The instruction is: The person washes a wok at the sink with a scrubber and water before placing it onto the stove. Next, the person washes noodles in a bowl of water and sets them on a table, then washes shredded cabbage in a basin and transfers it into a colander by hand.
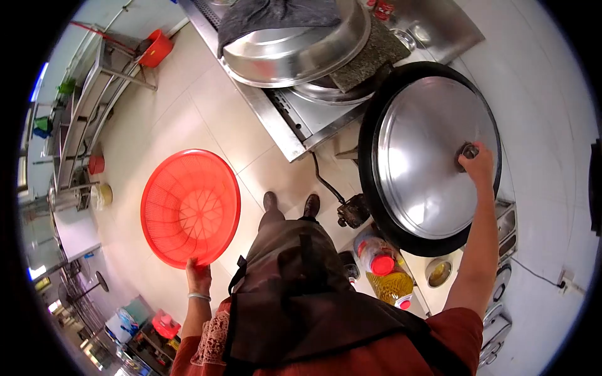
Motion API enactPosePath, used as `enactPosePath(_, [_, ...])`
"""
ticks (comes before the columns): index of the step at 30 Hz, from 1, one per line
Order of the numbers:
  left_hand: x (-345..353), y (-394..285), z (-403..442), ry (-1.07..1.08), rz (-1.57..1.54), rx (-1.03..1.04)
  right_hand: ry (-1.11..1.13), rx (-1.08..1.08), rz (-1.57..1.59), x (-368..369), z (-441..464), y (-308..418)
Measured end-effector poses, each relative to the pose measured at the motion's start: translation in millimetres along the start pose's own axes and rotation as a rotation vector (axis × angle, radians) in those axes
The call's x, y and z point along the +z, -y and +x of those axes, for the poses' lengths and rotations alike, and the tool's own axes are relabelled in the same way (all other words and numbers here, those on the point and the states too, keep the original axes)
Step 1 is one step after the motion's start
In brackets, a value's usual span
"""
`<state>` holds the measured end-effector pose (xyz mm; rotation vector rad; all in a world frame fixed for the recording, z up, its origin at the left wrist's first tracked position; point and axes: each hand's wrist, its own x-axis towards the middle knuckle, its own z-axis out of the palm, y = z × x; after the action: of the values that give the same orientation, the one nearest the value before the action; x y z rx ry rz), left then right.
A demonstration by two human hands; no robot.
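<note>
Judged as lid-handling at the pan: grips the knob (465, 150) of the big steel lid (417, 160) with the right hand (479, 164), while holding the red basket (197, 210) out to the side with the left hand (198, 271). Shows the lid right under the right grip, over the black pan (370, 144), with dark rim visible around it. Cannot tell seated from slightly raised.

Next move, by the look of it, calls for a firm, centred hold on the knob and an even pull if lifting (broad lid, easy to tip), plus a steady hold on the basket. Could tilt at the far side if pulled off-centre.

Right arm: reaches forward and outward, nearly straight at the elbow, with fingers curled closely around the knob. Narrow grip, holding the knob. Left arm: reaches out on the opposite side, bent some, with fingers closed on the near rim of the basket. Also narrow, holding that rim, basket spreading forward from the grip, open side towards the camera.

Around the right grip: steel counter (282, 135) ahead and to the left, with a big steel basin (282, 62) on top; oil bottle (393, 286) back towards the body and left.
</note>
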<state>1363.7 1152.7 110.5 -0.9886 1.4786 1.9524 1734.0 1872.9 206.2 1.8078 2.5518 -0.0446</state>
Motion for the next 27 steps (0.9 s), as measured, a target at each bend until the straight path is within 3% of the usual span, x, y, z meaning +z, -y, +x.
enactPosePath(5, [-18,2,0,-0.025,-0.060,-0.001,-0.009,-0.021,0.066,26,12,-21])
enactPosePath(8, [-30,1,1,-0.001,-0.096,-0.008,0.107,0.008,0.097,34,19,-29])
enactPosePath(14, [-33,-13,14,0.046,-0.186,-0.031,0.042,0.040,0.080,43,12,-44])
enactPosePath(15, [-34,-17,19,0.043,-0.205,-0.010,-0.051,0.079,0.028,44,0,-33])
enactPosePath(16, [-29,-23,20,0.036,-0.214,-0.013,-0.051,0.069,0.024,40,-14,-16])
enactPosePath(18, [-16,-39,20,-0.054,-0.204,-0.041,-0.258,-0.088,0.120,30,-48,39])
enactPosePath(20, [-39,-54,46,0.077,-0.278,-0.060,-0.388,-0.251,0.193,22,-97,123])
enactPosePath(22, [-64,-66,82,0.110,-0.292,-0.081,-0.326,-0.390,0.376,35,-165,221])
enactPosePath(24, [-73,-88,111,0.123,-0.303,-0.073,-0.033,-0.624,0.606,65,-229,314])
enactPosePath(25, [-63,-108,106,0.138,-0.280,-0.031,0.210,-0.641,0.614,115,-261,328])
enactPosePath(26, [-53,-136,100,0.152,-0.259,0.017,0.224,-0.911,0.426,131,-294,367])
enactPosePath(27, [-60,-161,107,0.164,-0.284,0.004,0.419,-1.017,0.467,135,-320,409])
